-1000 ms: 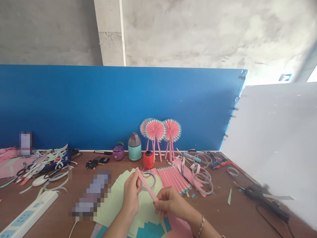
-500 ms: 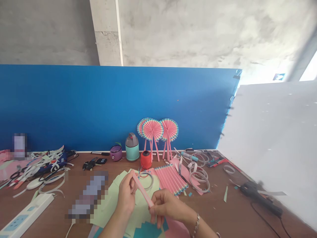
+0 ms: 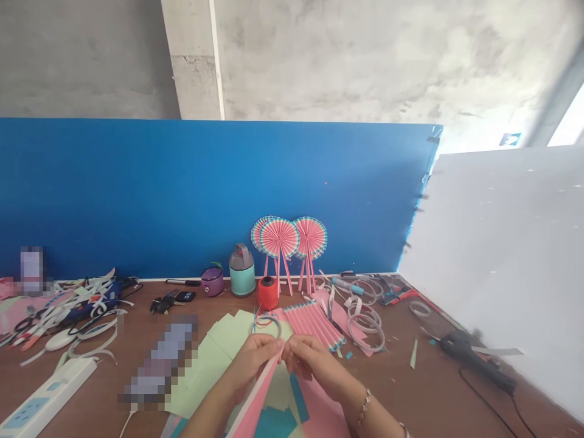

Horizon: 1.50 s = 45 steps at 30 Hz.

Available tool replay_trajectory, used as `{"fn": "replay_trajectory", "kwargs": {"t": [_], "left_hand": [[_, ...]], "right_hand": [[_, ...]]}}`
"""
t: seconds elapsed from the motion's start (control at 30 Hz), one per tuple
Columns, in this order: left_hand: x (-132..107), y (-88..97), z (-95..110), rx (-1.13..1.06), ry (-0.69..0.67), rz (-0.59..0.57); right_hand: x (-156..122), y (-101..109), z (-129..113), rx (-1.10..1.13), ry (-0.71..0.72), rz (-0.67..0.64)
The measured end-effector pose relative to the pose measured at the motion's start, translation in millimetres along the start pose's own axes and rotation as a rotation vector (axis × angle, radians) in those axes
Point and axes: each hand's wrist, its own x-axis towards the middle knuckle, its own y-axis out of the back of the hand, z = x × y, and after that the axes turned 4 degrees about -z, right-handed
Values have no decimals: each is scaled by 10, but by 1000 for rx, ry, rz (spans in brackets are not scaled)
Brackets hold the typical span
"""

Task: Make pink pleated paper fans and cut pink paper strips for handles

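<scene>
My left hand point(image 3: 252, 364) and my right hand point(image 3: 309, 361) meet near the bottom middle of the view, fingers pinched together on the top end of a folded pink paper strip point(image 3: 255, 398). The strip fans out downward toward me below the hands. Under the hands lie pale green paper sheets point(image 3: 214, 359) and blue paper pieces point(image 3: 274, 423). Just beyond the hands are a pleated pink paper point(image 3: 314, 324) and a ring of tape point(image 3: 266, 325).
Finished pink paper fans point(image 3: 287, 243) lean on the blue partition point(image 3: 182, 194). A red thread spool point(image 3: 267, 292), teal bottle point(image 3: 241, 270), purple pot point(image 3: 212, 281), tape rings point(image 3: 365, 322), glue gun point(image 3: 474, 359), power strip point(image 3: 41, 401) and paper scraps point(image 3: 68, 304) crowd the brown table point(image 3: 410, 395).
The hands came together: the strip was held slanted between them, and now both pinch its top end while it spreads open downward. The camera drifted slightly right.
</scene>
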Motion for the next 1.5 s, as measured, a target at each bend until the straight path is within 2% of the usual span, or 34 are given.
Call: {"fn": "replay_trajectory", "kwargs": {"t": [0.17,0.33,0.43,0.47,0.5,0.6,0.63,0.7,0.73,0.77,0.8,0.87,0.9,0.97,1.07,1.23,1.5], "left_hand": [[-18,-2,-55,110,72,-32],[-8,28,-79,148,72,-37],[47,150,-38,148,21,42],[65,216,-12,139,-10,150],[77,289,19,121,-95,343],[45,464,114,115,-252,647],[15,483,133,165,-387,867],[-53,432,128,342,-671,1104],[-81,366,103,442,-795,1054],[-99,280,64,551,-872,911],[-107,183,16,642,-890,731],[-88,-6,-87,745,-806,405],[-67,-79,-133,745,-751,350],[-17,-162,-201,697,-667,382],[39,-152,-244,664,-610,426],[51,-102,-247,657,-625,404],[59,-100,-255,696,-667,408]], "right_hand": [[-24,-22,-4,63,-76,-31],[-22,-14,-9,109,-117,-38],[-6,22,-18,151,-74,48],[2,41,-19,162,-47,105],[12,63,-19,171,-15,173],[40,125,-13,176,72,369],[47,138,-11,162,89,419],[56,139,-7,111,107,479],[57,127,-5,79,111,489],[57,107,-3,46,108,486],[55,81,-1,15,99,475],[49,19,6,-29,82,445],[46,-11,11,-44,79,426],[39,-58,21,-70,88,384],[33,-83,41,-106,108,319],[28,-58,65,-138,146,261],[16,-55,46,-181,192,261]]}}
